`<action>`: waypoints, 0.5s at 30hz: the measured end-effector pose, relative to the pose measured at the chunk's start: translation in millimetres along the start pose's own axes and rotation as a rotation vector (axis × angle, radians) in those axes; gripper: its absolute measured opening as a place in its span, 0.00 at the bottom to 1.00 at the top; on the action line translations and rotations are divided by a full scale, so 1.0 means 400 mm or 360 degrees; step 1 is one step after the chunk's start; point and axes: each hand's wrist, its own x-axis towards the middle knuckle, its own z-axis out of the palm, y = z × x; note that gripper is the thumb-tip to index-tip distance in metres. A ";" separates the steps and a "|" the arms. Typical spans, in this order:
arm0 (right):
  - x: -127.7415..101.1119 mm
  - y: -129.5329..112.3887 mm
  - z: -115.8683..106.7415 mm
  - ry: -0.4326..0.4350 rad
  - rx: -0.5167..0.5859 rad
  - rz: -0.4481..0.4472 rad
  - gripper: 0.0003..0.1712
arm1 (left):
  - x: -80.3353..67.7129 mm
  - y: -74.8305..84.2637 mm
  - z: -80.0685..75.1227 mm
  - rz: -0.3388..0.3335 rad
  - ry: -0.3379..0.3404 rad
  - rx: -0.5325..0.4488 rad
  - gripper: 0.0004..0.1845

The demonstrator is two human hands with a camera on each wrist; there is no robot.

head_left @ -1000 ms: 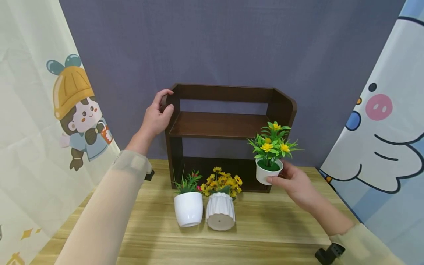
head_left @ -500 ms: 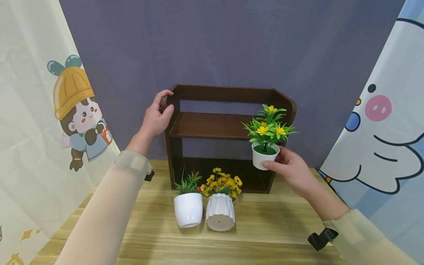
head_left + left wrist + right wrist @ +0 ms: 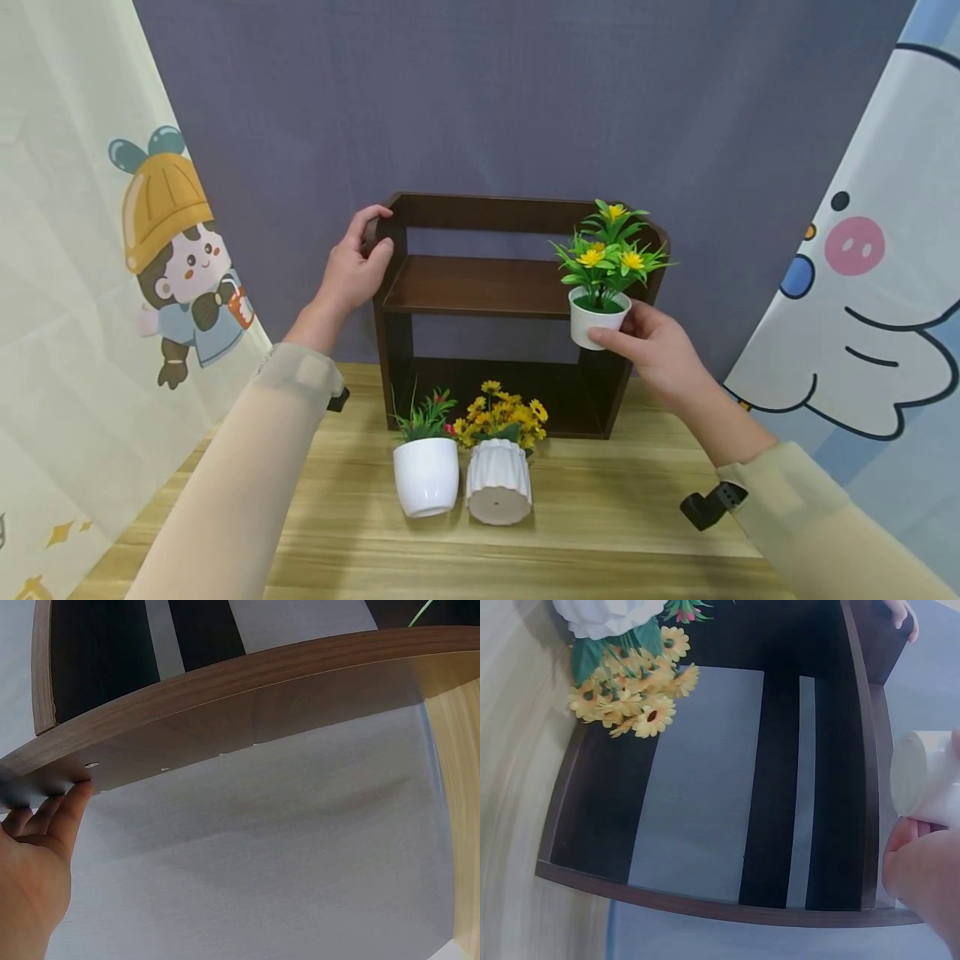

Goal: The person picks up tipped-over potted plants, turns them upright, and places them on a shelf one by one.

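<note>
1. The right hand (image 3: 654, 346) curls its fingers round the small white pot of yellow flowers (image 3: 600, 279). It holds the pot in the air, just in front of the right end of the upper board of the brown shelf (image 3: 480, 287).
2. The left hand (image 3: 352, 267) grips the top left corner of the shelf, fingers wrapped over the edge.
3. To do this well, I think the pot should stay upright, clear the board's edge, and sit flat.
4. Count: three flower pots. One is held. The smooth white pot (image 3: 426, 475) and the ribbed white pot (image 3: 499, 492) sit touching on the wooden table (image 3: 637, 517), near its middle.
5. One shelf, two hands.
</note>
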 end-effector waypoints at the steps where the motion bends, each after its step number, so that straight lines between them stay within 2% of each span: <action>1: 0.005 -0.001 0.000 0.0014 -0.0005 0.0004 0.40 | 0.000 0.000 0.000 0.0005 0.0002 -0.0001 0.23; 11: 0.059 -0.014 0.010 0.0195 -0.0041 0.0120 0.47 | -0.001 0.000 0.002 0.0011 0.0005 -0.0003 0.23; 15: 0.079 -0.017 0.023 0.0251 -0.0045 0.0124 0.48 | 0.000 -0.001 0.001 0.0012 0.0007 -0.0001 0.23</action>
